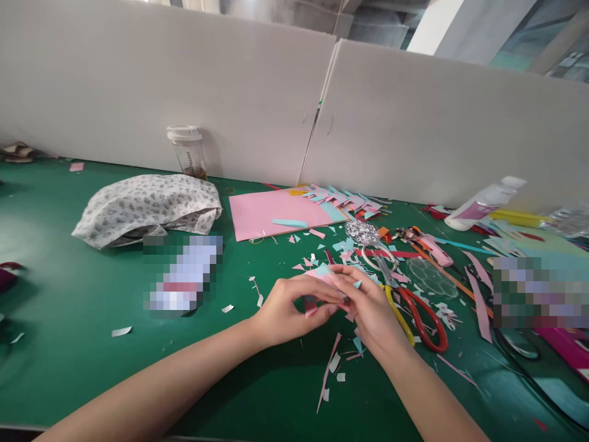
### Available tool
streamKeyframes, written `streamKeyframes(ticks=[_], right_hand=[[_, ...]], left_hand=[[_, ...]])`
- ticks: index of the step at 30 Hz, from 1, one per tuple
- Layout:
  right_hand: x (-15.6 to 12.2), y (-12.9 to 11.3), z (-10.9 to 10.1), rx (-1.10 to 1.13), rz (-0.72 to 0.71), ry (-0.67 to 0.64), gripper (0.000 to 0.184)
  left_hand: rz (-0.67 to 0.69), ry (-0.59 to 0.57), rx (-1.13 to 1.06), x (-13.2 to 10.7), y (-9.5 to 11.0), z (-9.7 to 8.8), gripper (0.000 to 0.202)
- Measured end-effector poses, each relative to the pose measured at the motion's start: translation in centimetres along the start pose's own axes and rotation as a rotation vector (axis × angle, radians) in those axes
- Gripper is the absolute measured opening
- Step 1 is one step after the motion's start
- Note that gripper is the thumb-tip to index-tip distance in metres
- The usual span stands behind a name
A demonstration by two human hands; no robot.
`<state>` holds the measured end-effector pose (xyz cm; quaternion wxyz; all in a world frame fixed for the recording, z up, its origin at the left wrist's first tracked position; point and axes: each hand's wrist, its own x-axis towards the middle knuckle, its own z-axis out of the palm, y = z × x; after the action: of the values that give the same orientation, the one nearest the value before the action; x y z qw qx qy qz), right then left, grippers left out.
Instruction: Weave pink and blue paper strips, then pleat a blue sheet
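Looks like craft workroom: green worktable (243,380), scattered paper scraps (335,362), scissors (442,334), white partition (257,92).

One view, worn on your head, facing forward and down. Your left hand (288,304) and right hand (375,307) near, just below view's middle. Green table (69,294) beneath; pale partition (414,123) beyond, top edge slanting down rightward.

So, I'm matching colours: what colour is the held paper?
The paper is pink and light blue; head view.
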<state>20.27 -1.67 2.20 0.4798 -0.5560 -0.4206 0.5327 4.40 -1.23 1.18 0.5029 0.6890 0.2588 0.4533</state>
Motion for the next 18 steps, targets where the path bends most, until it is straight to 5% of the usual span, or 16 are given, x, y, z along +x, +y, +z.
streamKeyframes(ticks=[4, 8, 10, 18], right_hand=[[1.1, 0.0, -1.2, -0.057, -0.149, 0.156, 0.044], [1.4, -0.4, -1.8, -0.122, -0.232, 0.208, 0.050], [1.3, -0.6, -1.7, -0.162, -0.240, 0.173, 0.051], [1.8, -0.9, -0.7, -0.224, -0.238, -0.056, 0.058]], left_hand=[[0.038, -0.105, 0.137, -0.3, 0.6, -0.1, 0.014], [-0.052, 0.184, 0.107, 0.3, 0.0, -0.5, 0.011], [-0.122, 0.321, 0.028, 0.8, -0.7, -0.8, 0.018], [-0.288, 0.311, -0.128, 1.7, -2.3, -1.8, 0.041]])
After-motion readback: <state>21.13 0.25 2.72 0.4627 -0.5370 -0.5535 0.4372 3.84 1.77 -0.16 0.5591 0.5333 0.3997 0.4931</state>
